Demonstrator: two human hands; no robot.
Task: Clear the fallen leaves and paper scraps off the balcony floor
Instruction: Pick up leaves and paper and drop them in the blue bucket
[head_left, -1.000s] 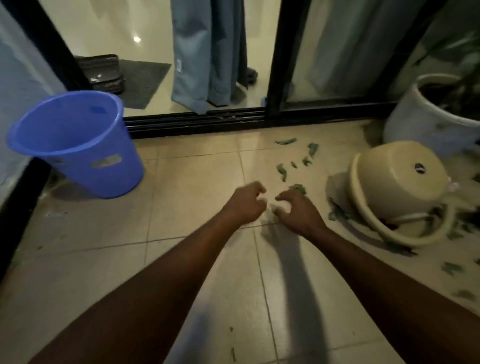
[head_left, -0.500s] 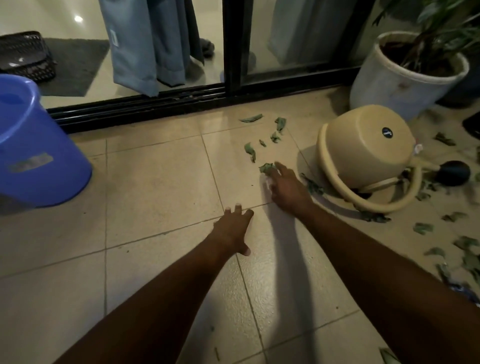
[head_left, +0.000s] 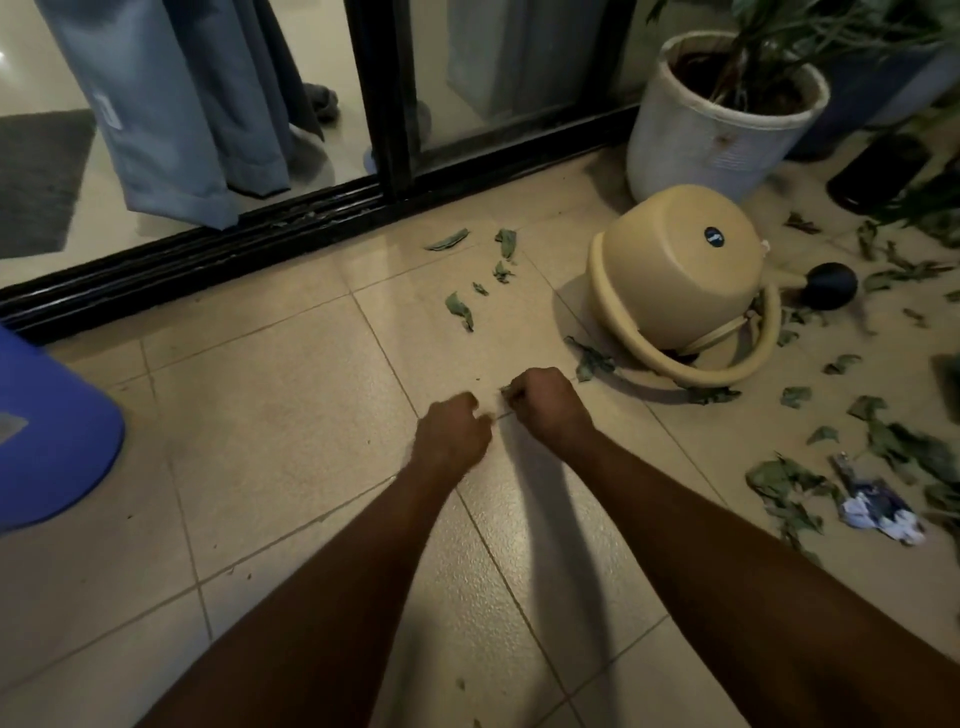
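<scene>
Right grip (head_left: 546, 401) pinches leaf (head_left: 506, 389).

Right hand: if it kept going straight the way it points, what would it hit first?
Probably the curled leaf just beyond the right hand, which pinches a leaf scrap; past that, the door track. Depth is unclear, so it could slip by.

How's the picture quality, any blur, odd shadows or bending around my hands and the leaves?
Head view: dim light; the right hand, pinching a leaf, and its arm throw a long shadow across the tiles; the left hand is slightly smeared; the plant foliage at the right edge is motion-blurred; the wide lens bows the door track.
</scene>
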